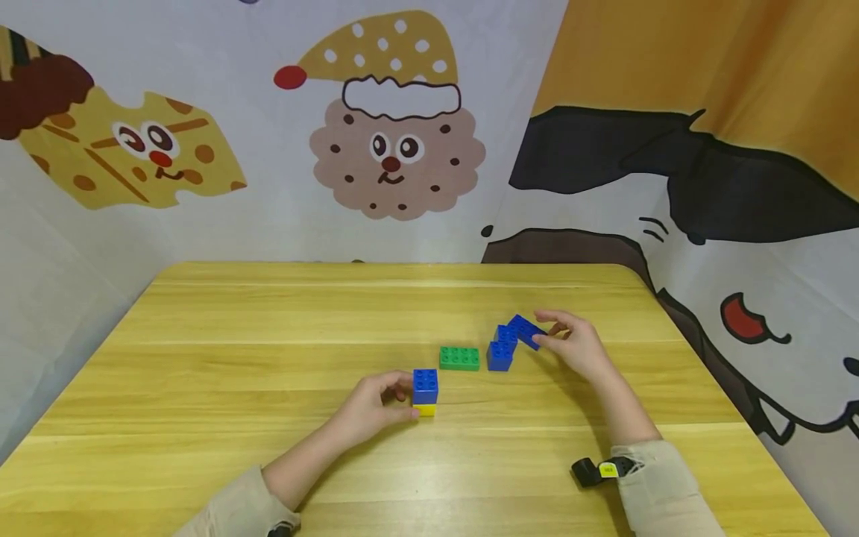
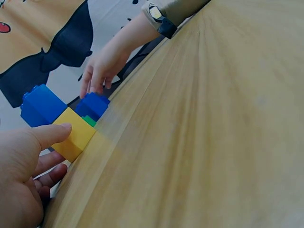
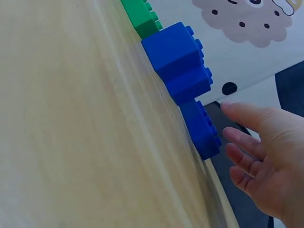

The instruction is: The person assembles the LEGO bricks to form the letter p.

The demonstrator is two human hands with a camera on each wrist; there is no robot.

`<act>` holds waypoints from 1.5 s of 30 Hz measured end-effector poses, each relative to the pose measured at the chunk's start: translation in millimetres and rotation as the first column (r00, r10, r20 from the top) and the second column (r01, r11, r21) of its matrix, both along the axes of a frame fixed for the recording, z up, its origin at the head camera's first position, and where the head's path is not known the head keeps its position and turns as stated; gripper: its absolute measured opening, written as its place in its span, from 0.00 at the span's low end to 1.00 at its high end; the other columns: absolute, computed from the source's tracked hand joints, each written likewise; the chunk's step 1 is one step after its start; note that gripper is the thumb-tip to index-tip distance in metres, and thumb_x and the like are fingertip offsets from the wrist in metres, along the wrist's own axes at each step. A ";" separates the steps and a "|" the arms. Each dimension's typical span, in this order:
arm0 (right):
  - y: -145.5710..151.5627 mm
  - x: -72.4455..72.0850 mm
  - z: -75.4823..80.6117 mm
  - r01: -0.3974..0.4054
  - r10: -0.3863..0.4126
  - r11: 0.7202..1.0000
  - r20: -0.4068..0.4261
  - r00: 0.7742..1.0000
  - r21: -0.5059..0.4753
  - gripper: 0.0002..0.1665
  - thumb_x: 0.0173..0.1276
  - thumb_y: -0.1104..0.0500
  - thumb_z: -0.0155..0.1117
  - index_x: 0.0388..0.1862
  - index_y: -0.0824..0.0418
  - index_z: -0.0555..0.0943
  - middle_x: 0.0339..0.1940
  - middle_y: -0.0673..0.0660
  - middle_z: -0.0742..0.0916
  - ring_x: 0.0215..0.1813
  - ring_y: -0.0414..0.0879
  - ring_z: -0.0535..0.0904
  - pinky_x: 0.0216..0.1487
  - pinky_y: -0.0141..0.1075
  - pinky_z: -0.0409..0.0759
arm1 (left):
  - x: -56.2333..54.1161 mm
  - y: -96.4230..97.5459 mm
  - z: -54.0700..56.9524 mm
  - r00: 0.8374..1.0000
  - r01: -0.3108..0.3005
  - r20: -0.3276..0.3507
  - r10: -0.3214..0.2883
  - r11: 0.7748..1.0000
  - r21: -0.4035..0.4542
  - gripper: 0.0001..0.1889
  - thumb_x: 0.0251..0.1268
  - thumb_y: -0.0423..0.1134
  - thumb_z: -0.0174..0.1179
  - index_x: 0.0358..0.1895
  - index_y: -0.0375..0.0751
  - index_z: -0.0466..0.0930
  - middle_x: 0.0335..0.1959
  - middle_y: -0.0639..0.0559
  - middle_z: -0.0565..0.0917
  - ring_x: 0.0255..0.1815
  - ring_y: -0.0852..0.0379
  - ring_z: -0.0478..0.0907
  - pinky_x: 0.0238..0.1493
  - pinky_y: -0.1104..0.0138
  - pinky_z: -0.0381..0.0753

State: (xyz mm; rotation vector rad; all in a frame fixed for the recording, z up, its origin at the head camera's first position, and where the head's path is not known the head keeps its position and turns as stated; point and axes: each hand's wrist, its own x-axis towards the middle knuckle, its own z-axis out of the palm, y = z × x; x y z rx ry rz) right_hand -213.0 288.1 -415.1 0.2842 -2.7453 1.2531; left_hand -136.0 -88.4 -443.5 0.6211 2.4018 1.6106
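My left hand (image 1: pixel 371 406) pinches a small stack, thumb against the yellow brick (image 2: pixel 75 135) and fingers reaching round its far side. On top of that yellow brick sits a square blue brick (image 1: pixel 425 384). Over to the right, my right hand (image 1: pixel 576 345) is beside the end of a long blue brick (image 1: pixel 526 332), thumb and fingers spread apart. In the right wrist view its fingertips show a gap from that brick. Two more blue bricks, a nearer one (image 1: pixel 499 356) and one behind it (image 1: pixel 506 335), stand against the long one in a bent row.
A flat green brick (image 1: pixel 459 358) lies between the stack and the blue row. Everything rests on a wooden table (image 1: pixel 268 335). A cartoon-printed cloth (image 1: pixel 255 231) hangs behind the table's far edge. The right wrist wears a black strapped device (image 1: pixel 590 472).
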 end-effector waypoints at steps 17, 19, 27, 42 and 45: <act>6.8 -1.5 -15.4 0.019 -0.021 0.999 0.056 0.998 0.030 0.28 0.68 0.62 0.71 0.65 0.67 0.78 0.57 0.67 0.84 0.51 0.58 0.80 0.49 0.43 0.77 | 0.0 1.1 -1.8 1.000 0.005 -0.004 -0.005 1.000 -0.002 0.18 0.58 0.32 0.73 0.53 0.39 0.84 0.43 0.54 0.86 0.43 0.54 0.75 0.45 0.67 0.77; 6.9 -1.7 -16.6 0.023 -0.025 0.999 0.057 0.998 0.040 0.27 0.68 0.61 0.71 0.65 0.67 0.78 0.53 0.66 0.85 0.49 0.56 0.80 0.48 0.44 0.77 | 0.0 1.1 -1.9 1.000 0.008 -0.004 -0.008 1.000 0.000 0.18 0.59 0.32 0.73 0.53 0.39 0.84 0.43 0.54 0.86 0.43 0.53 0.75 0.45 0.67 0.77; 4.3 -1.1 -20.6 0.023 -0.027 0.998 0.055 0.998 0.064 0.27 0.68 0.58 0.72 0.63 0.67 0.79 0.39 0.59 0.84 0.42 0.50 0.76 0.43 0.42 0.75 | -0.2 0.4 -2.3 1.000 0.014 -0.003 -0.014 1.000 0.006 0.18 0.60 0.32 0.73 0.53 0.39 0.84 0.44 0.54 0.86 0.43 0.53 0.75 0.44 0.67 0.76; 1.2 0.1 -19.5 0.042 -0.044 0.998 0.038 0.998 0.051 0.25 0.69 0.60 0.70 0.62 0.67 0.80 0.38 0.59 0.84 0.41 0.50 0.76 0.41 0.40 0.75 | -0.1 0.0 -2.8 1.000 -0.001 0.001 0.001 1.000 -0.008 0.18 0.59 0.34 0.73 0.53 0.40 0.84 0.43 0.54 0.86 0.43 0.53 0.75 0.45 0.67 0.76; 0.6 0.2 -18.3 0.052 -0.053 0.998 0.019 0.998 0.044 0.24 0.69 0.61 0.70 0.61 0.67 0.80 0.37 0.60 0.83 0.40 0.50 0.75 0.40 0.38 0.74 | 0.0 0.0 -2.7 1.000 -0.004 0.000 0.004 1.000 -0.008 0.18 0.58 0.34 0.74 0.53 0.40 0.84 0.43 0.54 0.86 0.43 0.53 0.75 0.46 0.67 0.76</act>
